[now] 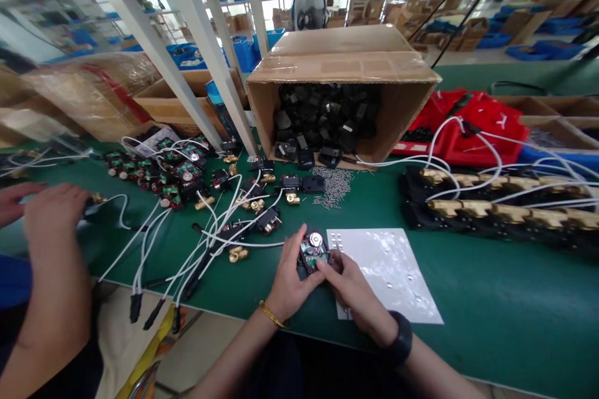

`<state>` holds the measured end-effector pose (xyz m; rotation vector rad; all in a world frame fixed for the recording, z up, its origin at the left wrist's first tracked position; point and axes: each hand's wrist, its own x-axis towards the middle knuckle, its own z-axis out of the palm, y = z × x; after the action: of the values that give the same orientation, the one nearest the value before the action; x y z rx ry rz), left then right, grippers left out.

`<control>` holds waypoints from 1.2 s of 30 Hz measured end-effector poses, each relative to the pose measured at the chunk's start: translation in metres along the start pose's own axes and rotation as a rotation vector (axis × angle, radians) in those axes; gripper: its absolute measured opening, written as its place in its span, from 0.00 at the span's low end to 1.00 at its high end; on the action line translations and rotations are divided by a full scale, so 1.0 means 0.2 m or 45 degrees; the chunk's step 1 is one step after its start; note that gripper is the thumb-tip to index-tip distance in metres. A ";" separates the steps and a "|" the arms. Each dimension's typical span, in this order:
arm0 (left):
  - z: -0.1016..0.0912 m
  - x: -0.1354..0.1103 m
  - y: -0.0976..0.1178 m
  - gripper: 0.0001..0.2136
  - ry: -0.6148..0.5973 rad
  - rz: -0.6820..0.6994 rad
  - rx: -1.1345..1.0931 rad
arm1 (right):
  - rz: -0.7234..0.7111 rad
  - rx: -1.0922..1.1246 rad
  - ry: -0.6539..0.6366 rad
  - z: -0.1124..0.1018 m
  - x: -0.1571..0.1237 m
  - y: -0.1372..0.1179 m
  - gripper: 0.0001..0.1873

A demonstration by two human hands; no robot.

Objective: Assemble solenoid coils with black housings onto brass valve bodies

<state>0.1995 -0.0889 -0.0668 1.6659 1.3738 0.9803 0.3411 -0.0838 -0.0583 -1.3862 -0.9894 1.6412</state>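
My left hand is wrapped round the left side of a small black valve actuator. Its housing is uncovered, so a green circuit board and a round white part show. From the right, my right hand grips the same actuator, with the thumb on its lower edge. A white cable runs to the left from near the actuator. Beneath and beside my right hand lies a white sheet with several small shiny pieces on it. What my right fingertips touch behind the housing is hidden.
A cardboard box of black covers opens towards me, with a pile of small screws before it. Assembled brass valves stand in rows at right. More actuators with cables lie left. A co-worker's hands work at far left.
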 end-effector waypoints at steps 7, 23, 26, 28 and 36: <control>0.02 -0.02 -0.03 0.29 0.049 0.016 0.001 | -0.364 -0.725 0.168 -0.04 -0.01 -0.05 0.11; -0.13 0.13 0.06 0.20 -0.593 -0.236 -0.514 | 0.011 0.263 0.342 -0.58 -0.14 -0.01 0.36; -0.08 0.17 0.09 0.16 -0.663 -0.084 -0.262 | 0.031 0.360 0.353 -0.51 -0.10 0.00 0.25; -0.05 0.22 0.09 0.16 -0.680 -0.015 -0.152 | -0.077 0.303 0.351 -0.44 -0.01 -0.01 0.21; 0.01 0.29 0.05 0.21 -0.747 -0.013 -0.020 | -0.234 0.091 0.504 -0.32 0.23 0.04 0.20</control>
<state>0.2125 -0.0340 -0.0528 1.7454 0.9720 0.4332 0.3985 -0.0389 -0.0908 -1.4528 -0.7905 1.1952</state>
